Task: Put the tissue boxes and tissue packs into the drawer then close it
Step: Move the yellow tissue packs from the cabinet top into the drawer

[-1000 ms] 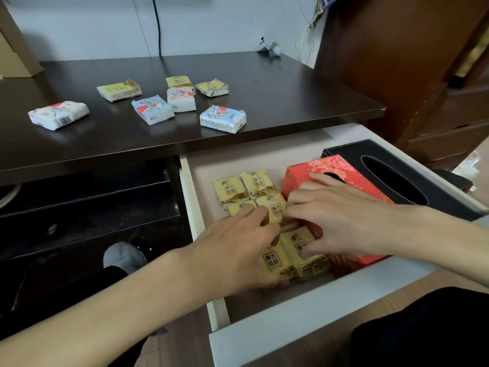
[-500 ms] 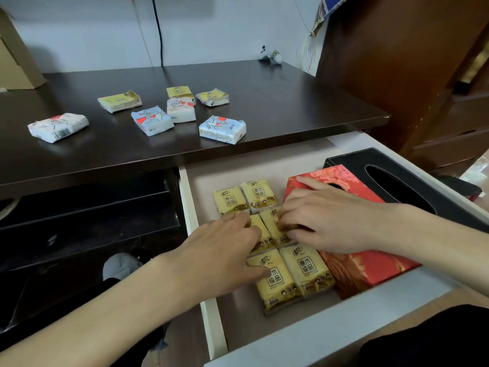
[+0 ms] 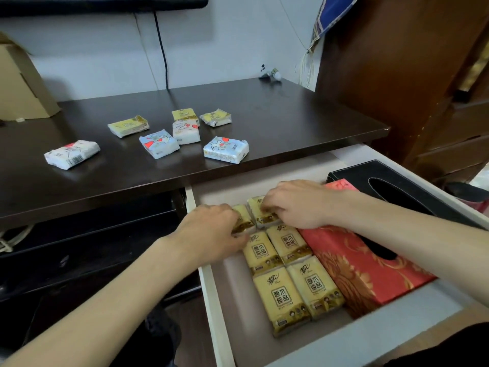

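Observation:
The white drawer [image 3: 344, 348] is pulled open. Inside lie a black tissue box [image 3: 397, 181], a red tissue box [image 3: 365, 271] and several yellow tissue packs [image 3: 280, 295] in two columns. My left hand [image 3: 211, 231] rests on the far left yellow pack [image 3: 244, 221], fingers curled on it. My right hand [image 3: 299, 202] presses its fingertips on the far right yellow pack [image 3: 262, 215]. Several more tissue packs lie on the dark desk [image 3: 291, 123]: white and blue ones [image 3: 226, 149] and yellow ones [image 3: 128, 125].
A cardboard box [image 3: 21, 83] stands at the desk's back left. A black cable [image 3: 161, 49] hangs down the wall. A brown wooden cabinet [image 3: 397, 62] rises to the right of the drawer. Dark shelves [image 3: 92, 239] lie under the desk, left of the drawer.
Both hands have moved from the near and middle yellow packs toward the back of the drawer, onto the far pair. The near packs now lie uncovered in neat rows.

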`<state>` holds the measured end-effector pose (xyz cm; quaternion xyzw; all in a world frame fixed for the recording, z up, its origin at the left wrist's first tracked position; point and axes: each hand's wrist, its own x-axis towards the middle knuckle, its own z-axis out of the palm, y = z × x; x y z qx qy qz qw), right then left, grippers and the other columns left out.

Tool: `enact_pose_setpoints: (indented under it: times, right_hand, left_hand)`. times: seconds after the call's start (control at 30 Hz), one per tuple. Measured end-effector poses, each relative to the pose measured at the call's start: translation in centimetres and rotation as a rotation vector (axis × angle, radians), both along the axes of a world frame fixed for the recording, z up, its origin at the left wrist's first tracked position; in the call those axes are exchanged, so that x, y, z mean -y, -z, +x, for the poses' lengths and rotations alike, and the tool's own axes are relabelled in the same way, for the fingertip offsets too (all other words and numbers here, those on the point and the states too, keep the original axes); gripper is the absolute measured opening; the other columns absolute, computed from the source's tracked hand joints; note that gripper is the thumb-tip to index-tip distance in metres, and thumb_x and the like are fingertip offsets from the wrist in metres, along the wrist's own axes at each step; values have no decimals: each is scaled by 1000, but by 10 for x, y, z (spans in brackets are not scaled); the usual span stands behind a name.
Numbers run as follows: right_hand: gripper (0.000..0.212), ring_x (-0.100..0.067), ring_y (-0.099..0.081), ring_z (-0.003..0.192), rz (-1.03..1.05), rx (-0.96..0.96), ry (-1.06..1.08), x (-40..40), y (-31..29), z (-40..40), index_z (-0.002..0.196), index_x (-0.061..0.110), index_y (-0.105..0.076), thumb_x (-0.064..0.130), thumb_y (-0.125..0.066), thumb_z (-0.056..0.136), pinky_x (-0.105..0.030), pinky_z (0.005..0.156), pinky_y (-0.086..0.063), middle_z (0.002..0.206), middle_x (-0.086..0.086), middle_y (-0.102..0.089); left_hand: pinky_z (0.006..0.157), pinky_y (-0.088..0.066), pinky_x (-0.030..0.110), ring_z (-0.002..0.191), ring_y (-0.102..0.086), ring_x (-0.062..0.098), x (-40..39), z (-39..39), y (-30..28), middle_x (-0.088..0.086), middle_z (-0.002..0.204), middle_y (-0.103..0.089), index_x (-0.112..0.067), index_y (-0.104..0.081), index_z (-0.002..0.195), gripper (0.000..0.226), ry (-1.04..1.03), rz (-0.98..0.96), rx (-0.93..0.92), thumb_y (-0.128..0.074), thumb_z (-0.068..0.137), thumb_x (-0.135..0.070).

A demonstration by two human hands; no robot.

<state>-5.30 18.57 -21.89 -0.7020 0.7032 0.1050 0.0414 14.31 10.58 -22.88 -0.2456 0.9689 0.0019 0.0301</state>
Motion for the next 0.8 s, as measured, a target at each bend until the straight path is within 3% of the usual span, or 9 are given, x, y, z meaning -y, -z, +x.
enact_pose_setpoints:
  times: [0.23, 0.43, 0.57, 0.7, 0.8]
  right_hand:
    - [52, -25, -54, 125, 32, 18, 25, -7, 0, -6, 126, 29, -69, 15, -39, 86, -47, 102, -47, 137, 2, -65]
    - [44, -17, -53, 123, -36, 107, 18, -10, 1, -6, 114, 31, -75, 11, -44, 89, -44, 101, -47, 132, 13, -66]
    - [37, -13, -62, 115, -284, 358, 90, -10, -10, -6, 101, 32, -79, 10, -51, 90, -41, 99, -49, 116, 18, -72]
    - [38, -4, -73, 86, -561, 761, 172, 5, -46, -2, 83, 32, -81, 5, -55, 85, -34, 87, -57, 87, 15, -79]
    - [34, -9, -74, 79, -605, 904, 194, 32, -76, -1, 84, 30, -81, 6, -57, 88, -33, 78, -58, 82, 7, -80]
  left_hand:
    - [68, -37, 33, 94, -61, 25, -3, -6, 11, 0, 105, -59, -24, -49, 82, 30, 39, 40, -39, -46, 88, -53]
    - [73, -42, 34, 100, -59, 24, -3, -5, 10, -1, 110, -56, -20, -57, 95, 32, 43, 47, -66, -47, 90, -51]
    - [76, -44, 34, 104, -58, 20, 8, 2, -18, -7, 109, -56, -27, -63, 110, 31, 3, 77, -216, -51, 90, -47]
    - [80, -52, 37, 88, -62, 4, 32, 25, -58, -20, 92, -66, -36, -66, 93, 19, -145, 185, -495, -53, 85, -48]
    - [79, -53, 33, 82, -64, 0, 63, 44, -88, -21, 87, -69, -35, -70, 88, 16, -242, 238, -621, -56, 87, -43]
